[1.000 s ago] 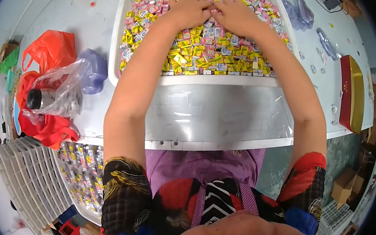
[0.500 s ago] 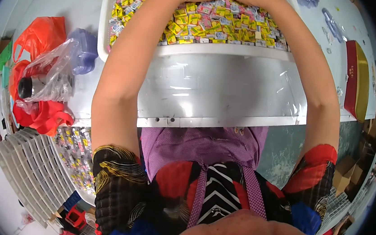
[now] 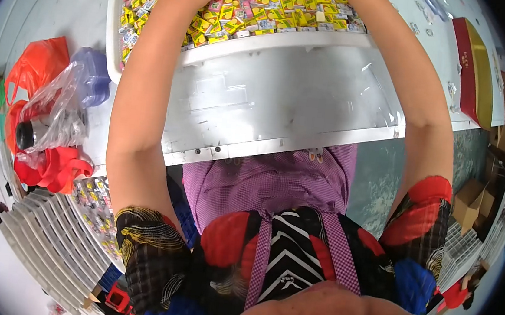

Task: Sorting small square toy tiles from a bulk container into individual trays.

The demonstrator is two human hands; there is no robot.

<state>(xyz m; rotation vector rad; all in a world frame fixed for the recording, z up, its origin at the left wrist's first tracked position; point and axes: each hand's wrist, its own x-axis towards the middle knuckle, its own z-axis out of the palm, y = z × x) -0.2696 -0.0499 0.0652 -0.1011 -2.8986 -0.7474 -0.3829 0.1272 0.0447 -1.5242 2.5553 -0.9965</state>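
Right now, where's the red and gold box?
Head view, far right: the red and gold box lies on the white table, right of the candy tray and beyond the right forearm.

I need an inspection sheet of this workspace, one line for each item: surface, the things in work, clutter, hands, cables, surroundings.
Surface: white table with a shiny metal front panel.
Things in work: white tray heaped with small wrapped candies, mostly yellow and pink.
Clutter: on the left, red plastic bags, a clear bag, a pale purple bag, a dark bottle; on the right, a red and gold flat box.
Hands: both forearms reach into the tray; both hands are cut off by the upper edge of the picture.
Cables: nothing seen.
Surroundings: stacked white trays lower left; cardboard boxes on the floor at right.
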